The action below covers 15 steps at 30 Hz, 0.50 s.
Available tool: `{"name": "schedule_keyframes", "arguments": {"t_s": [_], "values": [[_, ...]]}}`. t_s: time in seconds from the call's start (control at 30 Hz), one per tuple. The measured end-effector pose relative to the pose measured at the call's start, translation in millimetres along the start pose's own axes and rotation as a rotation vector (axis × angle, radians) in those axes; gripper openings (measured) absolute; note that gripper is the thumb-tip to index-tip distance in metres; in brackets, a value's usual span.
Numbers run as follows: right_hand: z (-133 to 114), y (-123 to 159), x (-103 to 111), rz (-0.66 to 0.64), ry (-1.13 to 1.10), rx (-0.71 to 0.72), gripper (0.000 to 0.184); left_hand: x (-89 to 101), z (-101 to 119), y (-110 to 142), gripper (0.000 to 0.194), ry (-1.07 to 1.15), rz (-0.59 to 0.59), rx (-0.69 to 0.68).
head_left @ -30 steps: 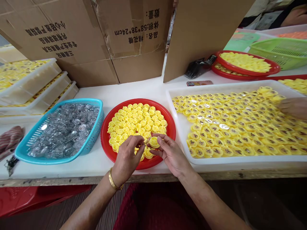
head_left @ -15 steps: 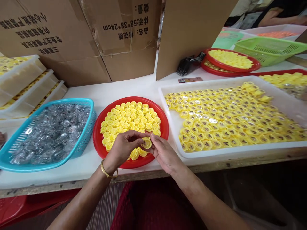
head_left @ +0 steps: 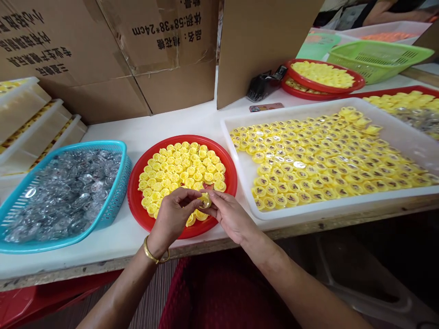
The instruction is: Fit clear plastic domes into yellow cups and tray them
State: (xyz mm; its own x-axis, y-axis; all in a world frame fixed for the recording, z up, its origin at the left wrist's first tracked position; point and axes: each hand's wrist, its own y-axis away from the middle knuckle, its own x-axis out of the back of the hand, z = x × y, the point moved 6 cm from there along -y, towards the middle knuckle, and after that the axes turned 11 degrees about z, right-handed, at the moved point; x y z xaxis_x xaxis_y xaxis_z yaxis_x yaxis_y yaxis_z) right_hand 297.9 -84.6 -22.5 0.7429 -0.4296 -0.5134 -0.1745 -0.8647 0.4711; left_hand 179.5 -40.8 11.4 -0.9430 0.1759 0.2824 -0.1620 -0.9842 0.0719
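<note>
Over the front of a red round tray (head_left: 131, 201), my left hand (head_left: 173, 214) and my right hand (head_left: 233, 217) meet around one small yellow round plastic piece (head_left: 205, 201). Both hands pinch it with thumb and fingertips, and its face looks shiny with a dark mark. The fingers cover part of its rim. Several similar yellow cup-shaped pieces (head_left: 176, 167) lie packed in the tray beneath. To the left, a blue basket (head_left: 115, 201) holds a heap of clear, shiny plastic discs (head_left: 75, 192).
A white tray (head_left: 242, 192) on the right holds rows of yellow pieces with dark pictures. Cardboard boxes (head_left: 178, 87) stand at the back. Stacked white trays (head_left: 24, 146) are on the left. Red plates, a green basket (head_left: 377, 57) and a person's arm (head_left: 379, 13) are farther right.
The left hand's fingertips have come onto the yellow piece, whose face now shows a dark mark. The view has swung right. A co-worker's hand over the white tray has gone from sight.
</note>
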Motion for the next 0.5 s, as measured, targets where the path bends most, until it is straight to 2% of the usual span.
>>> {"name": "schedule_keyframes", "arguments": {"t_s": [0.2,0.33,0.5], "values": [[-5.0,3.3,-2.9,-0.015,0.065,0.067,0.030,-0.7,-6.4,-0.1,0.016,-0.010,0.050,-0.030],[-2.4,2.3,2.0,0.024,0.197,0.076,0.048,-1.2,-5.1,1.4,0.016,0.028,0.031,-0.048],[-3.9,1.5,2.7,0.009,0.323,0.163,0.046,1.2,1.7,1.4,0.014,-0.015,0.035,-0.103]]}}
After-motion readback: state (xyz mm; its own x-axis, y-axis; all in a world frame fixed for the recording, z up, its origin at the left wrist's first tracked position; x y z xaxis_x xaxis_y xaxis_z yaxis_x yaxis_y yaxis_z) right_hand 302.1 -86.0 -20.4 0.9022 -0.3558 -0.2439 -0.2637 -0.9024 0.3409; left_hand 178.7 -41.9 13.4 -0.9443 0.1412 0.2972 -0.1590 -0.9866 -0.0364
